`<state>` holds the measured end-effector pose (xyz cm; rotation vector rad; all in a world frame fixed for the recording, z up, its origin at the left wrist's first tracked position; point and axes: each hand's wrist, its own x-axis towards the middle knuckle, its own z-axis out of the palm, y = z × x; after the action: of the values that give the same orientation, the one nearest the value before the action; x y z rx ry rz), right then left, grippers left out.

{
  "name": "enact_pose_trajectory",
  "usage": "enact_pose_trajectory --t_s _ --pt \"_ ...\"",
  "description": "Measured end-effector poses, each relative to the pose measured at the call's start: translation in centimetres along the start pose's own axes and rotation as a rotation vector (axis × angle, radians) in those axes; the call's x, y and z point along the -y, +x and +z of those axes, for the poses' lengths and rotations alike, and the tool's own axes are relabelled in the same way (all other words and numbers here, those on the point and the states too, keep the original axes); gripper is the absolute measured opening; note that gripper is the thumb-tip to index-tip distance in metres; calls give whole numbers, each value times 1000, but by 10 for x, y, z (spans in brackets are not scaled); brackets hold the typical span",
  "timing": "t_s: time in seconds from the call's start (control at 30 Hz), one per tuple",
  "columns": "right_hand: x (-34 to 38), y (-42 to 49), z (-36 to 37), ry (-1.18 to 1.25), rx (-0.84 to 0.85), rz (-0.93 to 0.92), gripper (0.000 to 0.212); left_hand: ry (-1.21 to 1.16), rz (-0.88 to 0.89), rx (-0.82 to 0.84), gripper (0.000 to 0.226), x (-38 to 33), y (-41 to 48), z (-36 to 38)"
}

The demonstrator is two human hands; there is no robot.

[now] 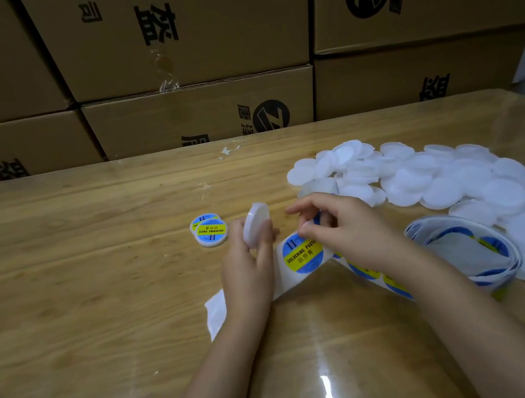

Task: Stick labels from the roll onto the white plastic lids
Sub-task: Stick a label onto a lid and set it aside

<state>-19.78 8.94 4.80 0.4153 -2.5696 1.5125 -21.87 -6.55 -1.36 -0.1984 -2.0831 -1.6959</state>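
Stacked cardboard boxes [188, 55] with black print behind glossy wooden table [57, 268].

Seen on my remote monitor: a worker's left hand [247, 263] and right hand [345, 226], both bare. I see the slim left forearm [212, 363] and right forearm [463, 304] uncovered all the way to the picture's lower edge. A short-cut nail shows on the right thumb [305, 225].
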Motion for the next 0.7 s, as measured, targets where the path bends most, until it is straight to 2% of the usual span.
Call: enact_pose_trajectory --t_s 0.1,0.3,0.37,0.47,0.53,0.63,0.7 --pt "0 -3 -2 120 21 14 29 -13 -67 11 12 -4 -3 1" --pt "-5 -8 2 132 14 -11 32 -233 -243 168 25 -9 -5 3" --pt "-5 -10 9 9 -30 -78 30 -277 -253 185 21 -9 -5 3" --pt "-2 -18 24 -359 -116 -214 10 -386 -283 172 13 -11 -3 2" --pt "0 -22 36 -562 -169 -334 17 -408 -293 153 14 -9 -1 1" --pt "1 -26 49 -591 -212 -396 23 -442 -308 141 17 -8 0 -1" --pt "-1 -26 56 -486 -232 -345 21 -448 -311 123 17 -7 1 -2"
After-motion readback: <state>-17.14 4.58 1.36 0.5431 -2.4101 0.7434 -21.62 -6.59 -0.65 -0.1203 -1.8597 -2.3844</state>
